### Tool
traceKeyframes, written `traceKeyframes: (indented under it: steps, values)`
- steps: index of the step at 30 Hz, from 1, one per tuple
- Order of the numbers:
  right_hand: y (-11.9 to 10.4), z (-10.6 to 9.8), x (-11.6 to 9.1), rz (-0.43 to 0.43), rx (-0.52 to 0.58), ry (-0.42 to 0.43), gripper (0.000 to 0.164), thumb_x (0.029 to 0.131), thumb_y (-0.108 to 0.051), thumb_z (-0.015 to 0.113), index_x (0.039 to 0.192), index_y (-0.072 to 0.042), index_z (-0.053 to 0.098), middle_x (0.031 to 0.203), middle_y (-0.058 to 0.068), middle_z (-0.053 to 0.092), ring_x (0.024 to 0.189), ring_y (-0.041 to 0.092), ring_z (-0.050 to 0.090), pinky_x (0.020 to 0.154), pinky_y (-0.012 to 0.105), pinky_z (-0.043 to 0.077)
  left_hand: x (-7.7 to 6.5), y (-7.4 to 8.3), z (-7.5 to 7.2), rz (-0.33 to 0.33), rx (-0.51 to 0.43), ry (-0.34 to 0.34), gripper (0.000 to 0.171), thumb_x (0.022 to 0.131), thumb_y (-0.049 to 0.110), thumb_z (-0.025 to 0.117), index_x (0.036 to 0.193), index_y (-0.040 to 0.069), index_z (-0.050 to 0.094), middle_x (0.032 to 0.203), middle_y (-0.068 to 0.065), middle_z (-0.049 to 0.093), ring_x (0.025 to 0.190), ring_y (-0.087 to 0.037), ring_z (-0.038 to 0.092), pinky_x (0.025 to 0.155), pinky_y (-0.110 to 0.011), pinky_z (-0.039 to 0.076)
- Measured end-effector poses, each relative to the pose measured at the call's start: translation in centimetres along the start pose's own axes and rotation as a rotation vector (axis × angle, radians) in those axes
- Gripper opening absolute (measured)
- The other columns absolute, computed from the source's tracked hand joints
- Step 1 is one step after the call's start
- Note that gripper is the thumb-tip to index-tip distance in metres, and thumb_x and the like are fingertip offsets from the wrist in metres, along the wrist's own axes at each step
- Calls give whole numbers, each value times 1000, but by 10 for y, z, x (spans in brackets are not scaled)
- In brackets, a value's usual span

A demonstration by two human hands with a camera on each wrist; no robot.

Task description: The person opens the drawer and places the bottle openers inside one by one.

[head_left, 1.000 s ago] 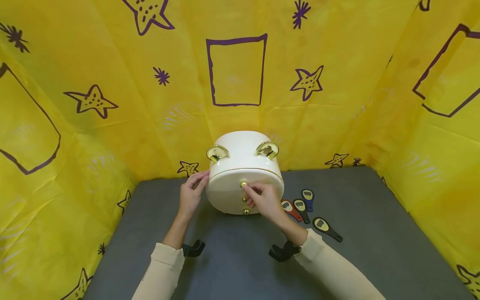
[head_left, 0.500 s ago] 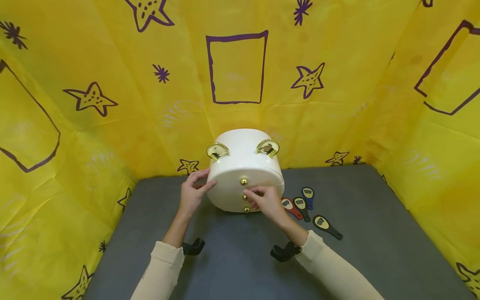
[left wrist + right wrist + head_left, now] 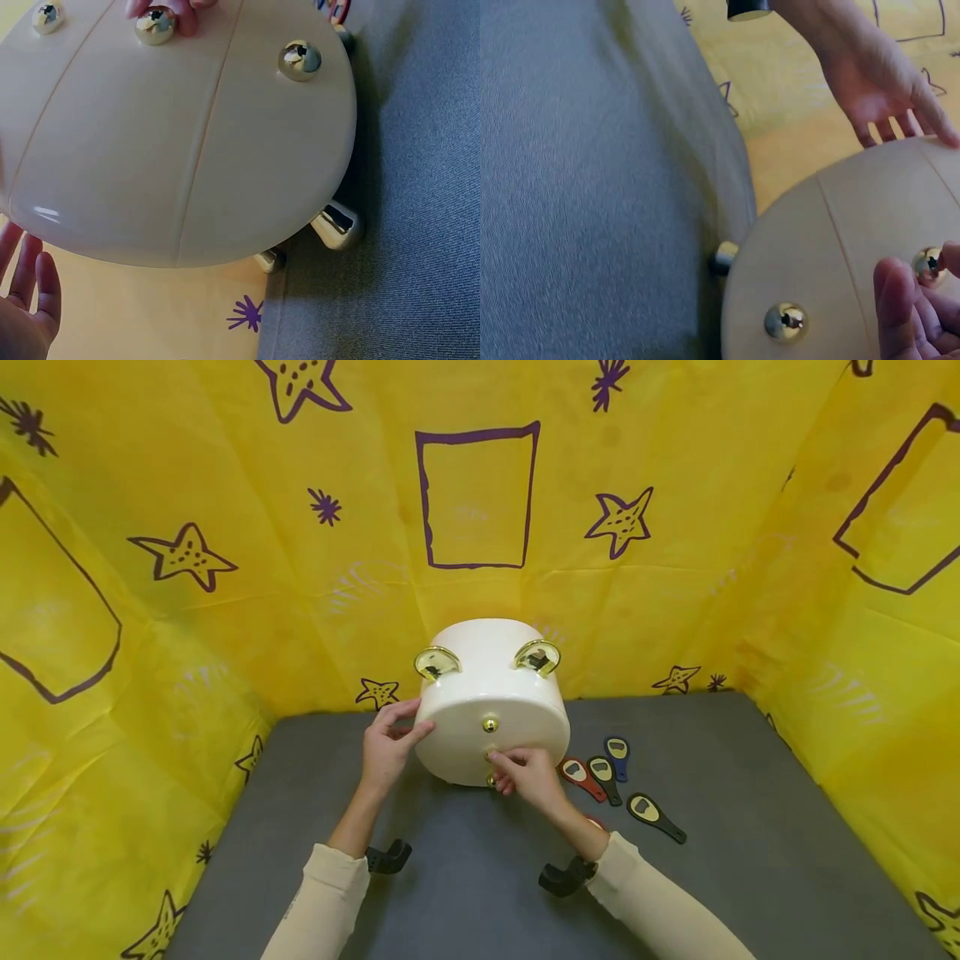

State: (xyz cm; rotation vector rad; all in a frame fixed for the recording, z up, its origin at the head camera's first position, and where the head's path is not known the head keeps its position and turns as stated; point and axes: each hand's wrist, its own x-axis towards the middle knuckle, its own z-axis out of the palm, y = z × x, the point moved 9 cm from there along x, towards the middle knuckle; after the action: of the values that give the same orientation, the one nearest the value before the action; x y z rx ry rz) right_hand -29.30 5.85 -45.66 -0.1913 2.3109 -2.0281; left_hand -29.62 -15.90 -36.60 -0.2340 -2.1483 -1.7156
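Nearest us, two cream fabric sleeves [image 3: 660, 893] and two black curved wrist mounts [image 3: 566, 878], one by each wrist, above a dark grey fabric-textured desk [image 3: 457, 902].

Right of the box, five paddle-shaped bottle openers with pale metal heads: one red opener [image 3: 595, 822] mostly hidden behind the right wrist; one black opener [image 3: 655, 817] lying apart; then a second red opener [image 3: 583, 780], a second black opener [image 3: 603, 778] and a blue opener [image 3: 618, 760], grouped close together.

One right hand [image 3: 528, 777], thumb and fingers clamped on the middle gold ball knob [image 3: 155, 30] of the box; both wrist views show fingertips at either side of that knob, which the head view largely hides.

One glossy white rounded box [image 3: 457, 739], standing on the desk between the hands. On its front we list also a lower gold knob [image 3: 300, 61] and an upper gold knob [image 3: 490, 725]. The wrist views add two thin seams across the front, and short gold feet [image 3: 337, 226] beneath; only the head view gives us the two gold half-round ears [image 3: 537, 657] on top.

One left hand [image 3: 386, 752], fingers apart, at the box's left side; in the right wrist view we see its thumb on the front edge.

Farthest, yellow cloth [image 3: 300, 610] printed with purple stars and outlines.
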Motion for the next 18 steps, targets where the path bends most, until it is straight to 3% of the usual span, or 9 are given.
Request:
traceKeyframes:
  steps: [3, 5, 10, 12, 15, 18]
  values:
    - [1, 2, 0, 5, 16, 10, 30, 93, -14, 66, 86, 15, 69, 70, 28, 67, 47, 6, 59, 47, 23, 53, -2, 3, -1, 10, 7, 10, 38, 80, 0, 77, 115, -8, 67, 119, -25, 63, 97, -3, 55, 78, -22, 51]
    - [1, 2, -1, 5, 11, 15, 31, 92, -14, 66, 85, 16, 69, 70, 28, 67, 47, 7, 59, 49, 31, 56, -2, 3, -1, 12, 9, 11, 39, 79, 0, 77, 116, -8, 67, 120, -25, 62, 96, -3, 55, 78, -20, 51]
    - [1, 0, -7, 9, 17, 21, 30, 91, -15, 68, 86, 14, 70, 69, 26, 67, 48, 9, 59, 49, 29, 55, 5, -21, -1, 21, 21, -18, 43, 78, 6, 81, 118, -2, 68, 124, -16, 64, 98, -4, 58, 79, -15, 50]
    - [2, -1, -11, 13, 23, 22, 28, 91, -15, 68, 88, 14, 70, 69, 25, 68, 49, 9, 59, 48, 22, 51, 8, -30, 0, 12, 30, -34, 43, 78, 8, 81, 119, 1, 69, 125, -12, 65, 101, -1, 57, 81, -15, 50]
    - [2, -1, -18, 8, 16, 16, 27, 90, -15, 69, 89, 12, 71, 69, 23, 68, 49, 9, 59, 48, 23, 52, 7, -23, 1, -22, 46, -48, 44, 79, 6, 80, 120, -1, 67, 127, -14, 64, 102, 3, 55, 84, -18, 50]
    - [1, 0, -27, 3, 3, 3, 27, 90, -16, 70, 89, 11, 71, 68, 20, 68, 50, 9, 60, 49, 24, 53, 5, -11, 1, -42, 71, -55, 44, 79, 5, 79, 121, -4, 66, 128, -17, 63, 104, -2, 55, 88, -30, 53]
